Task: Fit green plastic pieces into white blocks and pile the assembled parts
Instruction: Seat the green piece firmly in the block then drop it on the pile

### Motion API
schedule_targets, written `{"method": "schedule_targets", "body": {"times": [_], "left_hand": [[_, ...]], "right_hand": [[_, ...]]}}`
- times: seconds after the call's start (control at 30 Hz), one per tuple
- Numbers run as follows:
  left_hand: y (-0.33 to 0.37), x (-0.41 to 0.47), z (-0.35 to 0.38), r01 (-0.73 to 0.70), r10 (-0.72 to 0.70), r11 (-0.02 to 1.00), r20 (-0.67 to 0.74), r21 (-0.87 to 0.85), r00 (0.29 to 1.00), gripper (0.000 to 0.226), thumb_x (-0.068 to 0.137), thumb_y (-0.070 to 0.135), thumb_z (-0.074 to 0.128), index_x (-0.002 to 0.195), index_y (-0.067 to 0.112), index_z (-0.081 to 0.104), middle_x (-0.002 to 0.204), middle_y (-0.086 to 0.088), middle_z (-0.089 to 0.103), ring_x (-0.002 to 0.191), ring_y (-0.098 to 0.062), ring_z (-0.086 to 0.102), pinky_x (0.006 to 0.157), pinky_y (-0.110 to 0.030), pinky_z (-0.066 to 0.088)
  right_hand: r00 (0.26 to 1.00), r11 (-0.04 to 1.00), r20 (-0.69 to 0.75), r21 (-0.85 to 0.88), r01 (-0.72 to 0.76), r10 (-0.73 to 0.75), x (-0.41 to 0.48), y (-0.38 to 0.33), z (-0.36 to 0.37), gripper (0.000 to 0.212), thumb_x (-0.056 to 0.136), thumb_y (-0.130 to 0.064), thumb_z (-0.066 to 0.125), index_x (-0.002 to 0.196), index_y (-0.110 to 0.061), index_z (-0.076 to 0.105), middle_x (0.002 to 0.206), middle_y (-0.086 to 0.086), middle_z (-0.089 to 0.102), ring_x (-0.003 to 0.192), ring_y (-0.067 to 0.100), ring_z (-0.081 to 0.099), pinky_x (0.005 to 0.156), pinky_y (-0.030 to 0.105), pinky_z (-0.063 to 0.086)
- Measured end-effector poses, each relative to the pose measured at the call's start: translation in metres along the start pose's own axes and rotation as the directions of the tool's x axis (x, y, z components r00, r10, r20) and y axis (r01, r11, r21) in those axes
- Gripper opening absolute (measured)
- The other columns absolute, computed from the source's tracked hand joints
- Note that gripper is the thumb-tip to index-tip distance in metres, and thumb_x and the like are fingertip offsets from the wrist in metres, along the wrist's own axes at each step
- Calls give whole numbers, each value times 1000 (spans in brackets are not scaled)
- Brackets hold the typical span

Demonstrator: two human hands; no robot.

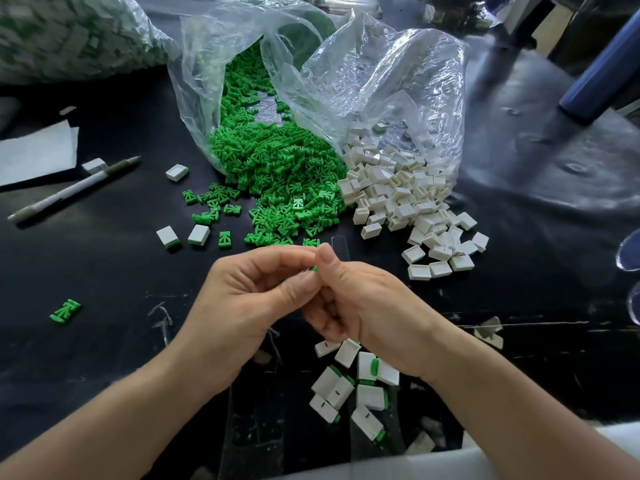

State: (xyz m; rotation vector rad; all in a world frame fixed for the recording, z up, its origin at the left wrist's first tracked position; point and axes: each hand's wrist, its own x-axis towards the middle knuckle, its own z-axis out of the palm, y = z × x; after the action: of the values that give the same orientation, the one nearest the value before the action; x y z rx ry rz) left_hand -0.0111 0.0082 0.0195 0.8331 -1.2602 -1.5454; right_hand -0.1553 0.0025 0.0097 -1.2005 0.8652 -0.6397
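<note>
Fingertips of left hand (249, 296) and right hand (363, 306) pinch one tiny green piece (313, 268) dead centre, probably light, stiff, slippery, so grip its flat sides; white blocks (398, 192) at 1 o'clock, finished pile (353, 382) at 6.

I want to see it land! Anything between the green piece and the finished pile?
Nothing visible. Left hand and right hand pinch the small green plastic piece; the pile of assembled white-and-green parts lies just beneath.
</note>
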Motion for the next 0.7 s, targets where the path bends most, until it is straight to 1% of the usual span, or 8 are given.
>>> {"method": "schedule_targets", "body": {"times": [0.1, 0.17, 0.27, 0.37, 0.43, 0.5, 0.6, 0.7], "left_hand": [[1, 0, -2, 21, -21, 1000, 8, 6, 1000, 20, 70, 12, 68, 89, 6, 72, 60, -12, 66, 51, -23, 64, 54, -24, 52], [1, 0, -4, 41, -41, 999, -2, 5, 999, 23, 71, 16, 64, 89, 4, 71, 61, -13, 66, 53, -25, 64, 56, -24, 52], [0, 0, -5, 64, -63, 998, -34, 29, 997, 19, 70, 12, 61, 84, 2, 70, 66, -13, 69, 55, -25, 64, 58, -25, 52], [1, 0, -6, 81, -77, 994, -66, 67, 995, 16, 68, 9, 59, 78, 5, 71, 82, -7, 73, 63, -21, 66, 64, -26, 55], [0, 1, -7, 92, -86, 993, -83, 77, 993, 18, 66, 8, 59, 78, 3, 72, 83, -7, 73, 65, -21, 66, 69, -32, 55], [-1, 1, -8, 105, -96, 990, -96, 90, 991, 21, 66, 8, 61, 80, 0, 73, 79, -9, 72, 68, -22, 66, 72, -40, 53], [-3, 1, -9, 105, -96, 989, -88, 108, 992, 22, 60, 12, 69, 79, 2, 74, 83, -10, 72, 73, -19, 66, 74, -38, 49], [-3, 0, -8, 84, -75, 990, -81, 112, 994, 26, 55, 28, 68, 73, 11, 76, 94, -6, 73, 83, -14, 67, 77, -31, 50]], "right_hand": [[1000, 999, -14, 35, -17, 17, 0, -4, 0, 57, 74, -65, 38, 74, -10, 54, 54, -10, 50, 53, 8, 40, 50, 20, 32], [1000, 1000, -21, 6, -22, 22, -1, -5, 0, 55, 72, -67, 38, 73, -15, 54, 53, -10, 51, 52, 7, 40, 51, 20, 32], [999, 998, -26, -44, -35, 34, -3, -8, 0, 51, 78, -61, 34, 76, -15, 57, 54, -11, 50, 51, 6, 41, 51, 17, 33], [999, 994, -31, -103, -38, 35, -4, -11, 2, 48, 76, -57, 33, 75, -16, 57, 56, -9, 50, 50, 5, 42, 49, 13, 35], [999, 990, -41, -136, -25, 19, -5, -13, 2, 46, 76, -55, 32, 75, -16, 56, 57, -7, 49, 50, 3, 42, 49, 11, 36], [999, 987, -46, -162, -14, 6, -5, -13, 2, 49, 75, -54, 32, 79, -12, 57, 59, -6, 50, 50, 3, 43, 50, 11, 36], [998, 976, -69, -217, -2, -14, -5, -10, 3, 59, 74, -54, 32, 90, -6, 60, 61, -7, 48, 53, 3, 42, 51, 12, 36], [992, 957, -105, -288, 39, -72, -3, -8, 6, 39, 74, -55, 32, 69, -22, 51, 54, -15, 44, 52, 0, 38, 53, 15, 32]]}}
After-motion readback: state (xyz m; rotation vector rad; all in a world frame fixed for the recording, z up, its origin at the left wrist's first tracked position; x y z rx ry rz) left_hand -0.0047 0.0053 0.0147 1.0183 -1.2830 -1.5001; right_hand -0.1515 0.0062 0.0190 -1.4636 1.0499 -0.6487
